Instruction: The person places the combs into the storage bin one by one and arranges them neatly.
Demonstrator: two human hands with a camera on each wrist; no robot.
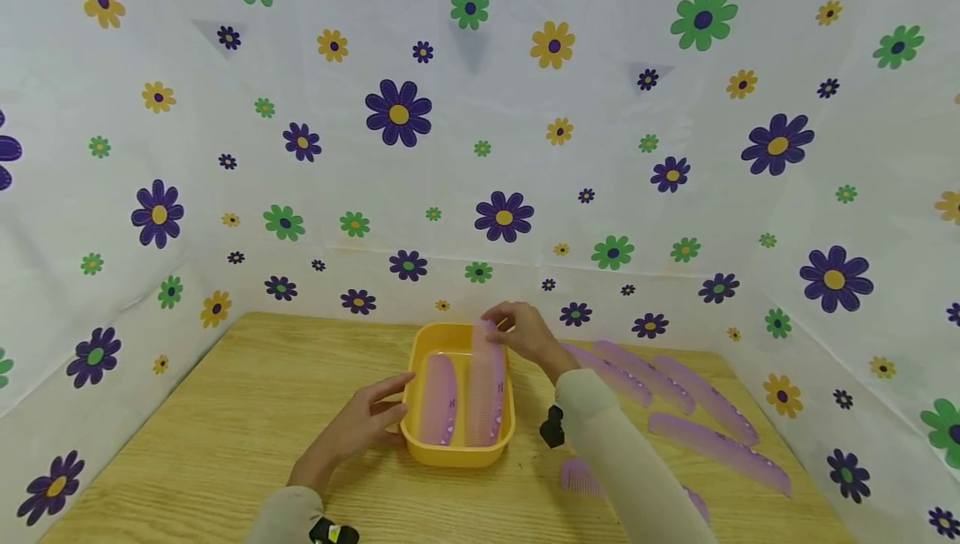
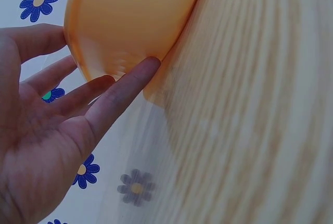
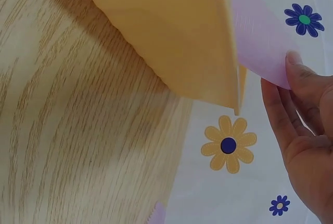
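Observation:
A yellow plastic tub stands on the wooden table with one purple comb lying inside at its left. My right hand pinches the far end of a second purple comb, whose length runs down into the tub's right side. In the right wrist view, thumb and fingers meet on that comb beyond the tub's rim. My left hand touches the tub's left side with spread fingers. The left wrist view shows those fingertips against the tub's wall.
Several more purple combs, among them one comb, lie on the table at the right. Another comb is partly hidden under my right forearm. A white curtain with printed flowers surrounds the table at the back and sides.

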